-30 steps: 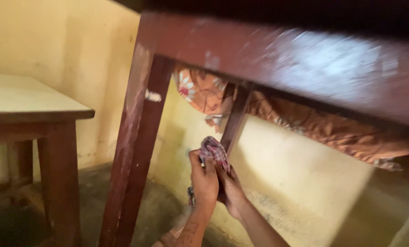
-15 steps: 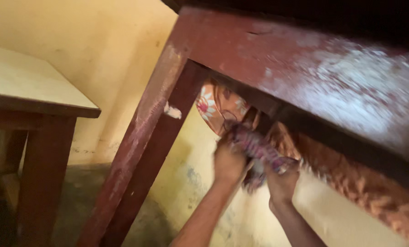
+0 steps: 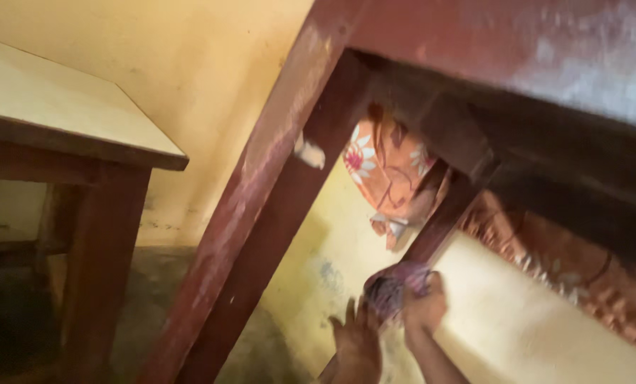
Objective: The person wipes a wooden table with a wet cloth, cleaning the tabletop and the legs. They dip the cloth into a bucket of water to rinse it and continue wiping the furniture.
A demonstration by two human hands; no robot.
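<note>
Both my hands reach under a dark red wooden table [image 3: 432, 43]. My right hand [image 3: 426, 306] grips a bunched purple patterned cloth [image 3: 393, 284] against the table's far leg [image 3: 442, 220]. My left hand [image 3: 357, 341] is just below and left of the cloth, fingers spread, its back toward me; whether it touches the cloth is unclear. An orange flowered cloth [image 3: 385, 171] hangs from under the tabletop just above.
The table's thick front leg [image 3: 261, 213] slants across the middle. A second table with a pale top [image 3: 55, 107] stands at the left. A yellow wall [image 3: 211, 85] lies behind, and a dark bare floor [image 3: 140, 306] below.
The view has tilted and moved closer. The purple cloth has been drawn down from the table's underside to the far leg, and my left hand has come off it and opened.
</note>
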